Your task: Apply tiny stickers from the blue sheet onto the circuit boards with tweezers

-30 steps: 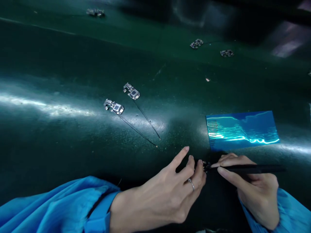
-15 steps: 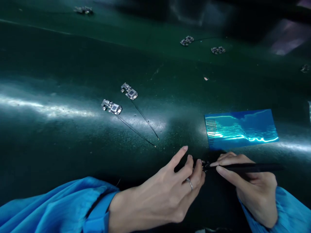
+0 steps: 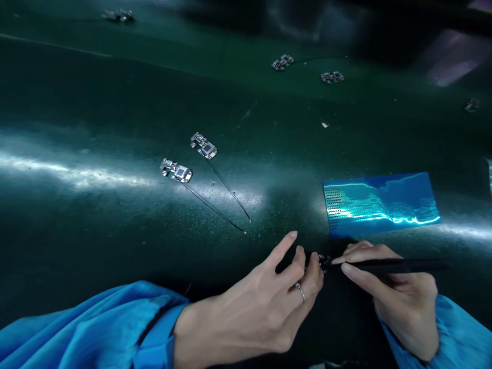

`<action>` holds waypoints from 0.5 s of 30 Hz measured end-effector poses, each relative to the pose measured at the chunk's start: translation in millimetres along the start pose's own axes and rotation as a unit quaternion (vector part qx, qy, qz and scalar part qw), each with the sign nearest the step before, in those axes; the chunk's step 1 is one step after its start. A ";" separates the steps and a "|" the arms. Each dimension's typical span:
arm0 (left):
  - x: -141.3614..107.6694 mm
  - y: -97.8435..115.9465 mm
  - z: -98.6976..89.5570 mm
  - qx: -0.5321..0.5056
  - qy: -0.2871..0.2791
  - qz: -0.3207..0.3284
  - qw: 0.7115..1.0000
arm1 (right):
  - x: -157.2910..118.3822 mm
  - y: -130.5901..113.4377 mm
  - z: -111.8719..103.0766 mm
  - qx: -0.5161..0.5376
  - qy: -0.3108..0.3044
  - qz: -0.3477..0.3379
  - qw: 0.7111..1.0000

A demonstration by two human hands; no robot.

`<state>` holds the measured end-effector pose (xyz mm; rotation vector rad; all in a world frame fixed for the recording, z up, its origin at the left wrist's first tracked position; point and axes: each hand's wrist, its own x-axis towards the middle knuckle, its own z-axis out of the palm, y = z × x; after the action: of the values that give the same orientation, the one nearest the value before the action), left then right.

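Near the bottom centre, my left hand [image 3: 269, 302] has its fingertips closed on a small circuit board [image 3: 325, 262], mostly hidden behind them. Its index finger is stretched out and raised. My right hand [image 3: 403, 294] pinches black tweezers [image 3: 407, 265], whose tip end meets the board. Whether the tips grip anything is too small to tell. Just beyond my right hand lies a shiny blue sheet [image 3: 388, 205] with rows of small black pieces at its left end. Two more circuit boards, one nearer [image 3: 176, 170] and one farther [image 3: 204, 146], lie to the left with thin black cables.
Across the back strip of the dark green surface lie several boards, among them one at far left [image 3: 118, 16], two right of centre [image 3: 283, 62] [image 3: 332, 77] and one by the right edge [image 3: 472, 105]. A small pinkish scrap [image 3: 325, 125] lies beyond the blue sheet.
The boards on the back strip have shifted to the left, while the two nearer boards and the blue sheet stay practically in place. Both hands hold almost the same pose.
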<state>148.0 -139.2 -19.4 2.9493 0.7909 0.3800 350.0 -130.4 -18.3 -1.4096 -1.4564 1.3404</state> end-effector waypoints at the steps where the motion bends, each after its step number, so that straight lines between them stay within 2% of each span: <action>1: 0.0 -0.4 -0.3 0.002 -0.003 0.006 1.000 | -0.4 0.2 0.0 -0.003 -0.001 -0.002 1.000; 5: 1.2 -1.0 -0.8 0.006 0.000 0.005 1.000 | -2.0 2.2 -2.4 0.006 0.012 -0.006 1.000; 8: 5.4 -1.4 0.0 0.014 -0.006 0.029 0.999 | -2.4 5.6 -9.1 0.017 0.052 -0.013 0.998; 15: 22.5 -10.8 1.6 0.097 0.015 0.054 0.994 | 7.5 30.1 -42.8 0.033 0.158 0.015 0.987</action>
<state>162.1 -118.6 -17.4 3.1838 0.7126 0.3736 397.1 -118.3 -39.0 -1.5267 -1.1767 1.1115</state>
